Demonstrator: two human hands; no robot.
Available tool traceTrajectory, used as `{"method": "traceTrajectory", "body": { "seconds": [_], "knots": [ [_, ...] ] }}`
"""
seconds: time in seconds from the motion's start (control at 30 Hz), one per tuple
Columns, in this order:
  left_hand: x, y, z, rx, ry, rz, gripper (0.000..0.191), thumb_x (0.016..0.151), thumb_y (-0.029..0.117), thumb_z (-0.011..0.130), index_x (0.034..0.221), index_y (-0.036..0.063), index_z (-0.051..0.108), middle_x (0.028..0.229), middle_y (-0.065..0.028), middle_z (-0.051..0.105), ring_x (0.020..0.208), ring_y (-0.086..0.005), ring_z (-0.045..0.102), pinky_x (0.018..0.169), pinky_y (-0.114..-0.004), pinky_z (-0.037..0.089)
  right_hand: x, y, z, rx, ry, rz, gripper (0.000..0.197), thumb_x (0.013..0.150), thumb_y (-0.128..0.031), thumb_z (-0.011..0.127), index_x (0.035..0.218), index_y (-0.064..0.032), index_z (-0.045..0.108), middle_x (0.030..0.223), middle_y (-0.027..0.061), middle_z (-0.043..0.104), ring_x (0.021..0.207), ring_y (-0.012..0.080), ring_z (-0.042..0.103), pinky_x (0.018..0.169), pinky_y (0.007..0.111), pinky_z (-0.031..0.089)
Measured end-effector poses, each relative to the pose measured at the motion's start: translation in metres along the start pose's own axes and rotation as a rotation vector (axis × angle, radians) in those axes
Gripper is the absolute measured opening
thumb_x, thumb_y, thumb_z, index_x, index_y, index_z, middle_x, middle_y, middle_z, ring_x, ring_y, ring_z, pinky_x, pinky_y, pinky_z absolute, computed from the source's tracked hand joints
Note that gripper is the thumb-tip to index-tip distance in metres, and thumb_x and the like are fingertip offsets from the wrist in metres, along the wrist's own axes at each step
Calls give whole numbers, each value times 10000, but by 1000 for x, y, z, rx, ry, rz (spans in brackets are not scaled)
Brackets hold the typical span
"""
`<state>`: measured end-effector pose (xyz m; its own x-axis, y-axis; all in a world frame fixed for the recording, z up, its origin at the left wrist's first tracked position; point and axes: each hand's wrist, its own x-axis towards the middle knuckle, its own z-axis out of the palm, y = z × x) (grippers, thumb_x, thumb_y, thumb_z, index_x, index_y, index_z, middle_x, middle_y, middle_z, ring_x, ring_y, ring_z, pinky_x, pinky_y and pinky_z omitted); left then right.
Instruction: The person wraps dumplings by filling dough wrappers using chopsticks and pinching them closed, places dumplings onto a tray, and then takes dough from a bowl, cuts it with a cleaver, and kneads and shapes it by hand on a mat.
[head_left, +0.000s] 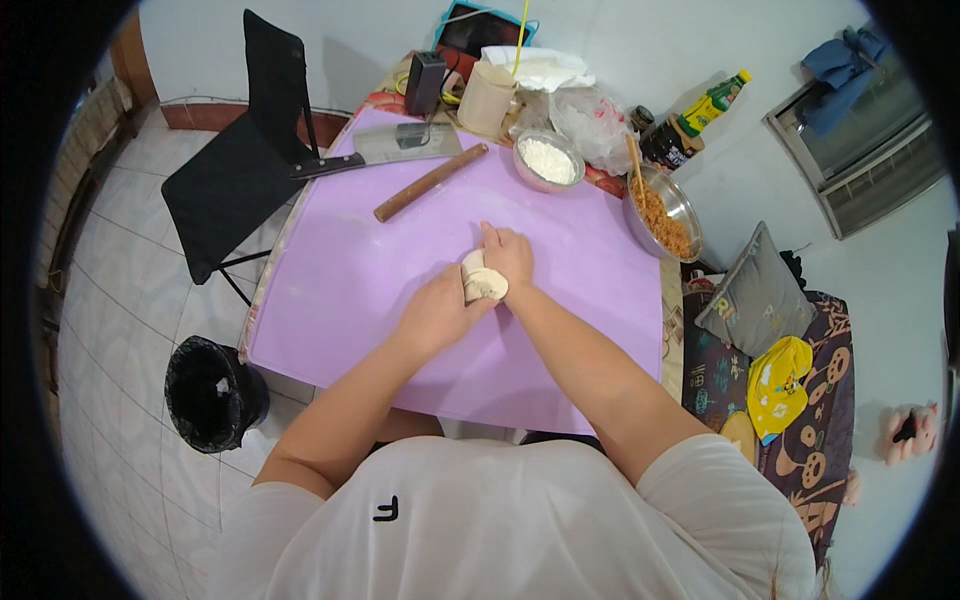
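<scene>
A pale lump of dough (486, 285) lies on the purple mat (337, 300), folded over on itself. My left hand (439, 304) grips its left side, with the thumb along the near edge. Against the far right side presses my right hand (510, 259), its fingers partly hidden behind the dough. Beyond the hands, a wooden rolling pin (431, 183) rests at a slant. A bowl of white flour (549, 161) stands farther back. To the right, a metal bowl (694, 225) holds an orange-brown crumbly filling (664, 221) with chopsticks (637, 169) stuck in it.
A cleaver (397, 146) lies at the back left, its handle over the mat's edge. Bottles (712, 105), a plastic bag (592, 124) and a beige container (486, 97) line the back. Left of the table are a black chair (232, 157) and a lined bin (206, 394).
</scene>
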<state>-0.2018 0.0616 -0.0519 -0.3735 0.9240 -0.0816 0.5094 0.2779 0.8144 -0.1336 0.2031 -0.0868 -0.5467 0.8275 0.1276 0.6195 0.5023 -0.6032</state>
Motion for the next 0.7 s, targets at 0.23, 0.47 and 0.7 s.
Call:
{"method": "traceTrajectory", "body": {
  "seconds": [0.23, 0.47, 0.7],
  "knots": [
    [-24, -7, 24, 213, 94, 293, 486, 700, 147, 696, 1080, -36, 455, 1033, -220, 502, 902, -401, 538, 755, -441, 457, -61, -12, -19, 749, -60, 252, 566, 937, -442, 339, 697, -12, 618, 760, 183, 551, 739, 294, 543, 706, 409, 424],
    [-16, -17, 25, 36, 215, 244, 512, 684, 110, 700, 1094, -39, 433, 1042, -219, 462, 903, -404, 519, 773, -442, 451, -29, 2, 6, -83, 258, -370, 358, 896, -217, 456, 633, -26, 605, 743, 152, 560, 735, 325, 492, 737, 398, 398],
    [19, -18, 5, -88, -11, 16, 498, 688, 163, 701, 1071, -37, 452, 1006, -219, 481, 827, -399, 540, 720, -439, 463, -2, -13, -1, 184, 13, 186, 472, 913, -408, 434, 671, -26, 570, 683, 119, 545, 668, 252, 519, 664, 351, 437]
  ]
}}
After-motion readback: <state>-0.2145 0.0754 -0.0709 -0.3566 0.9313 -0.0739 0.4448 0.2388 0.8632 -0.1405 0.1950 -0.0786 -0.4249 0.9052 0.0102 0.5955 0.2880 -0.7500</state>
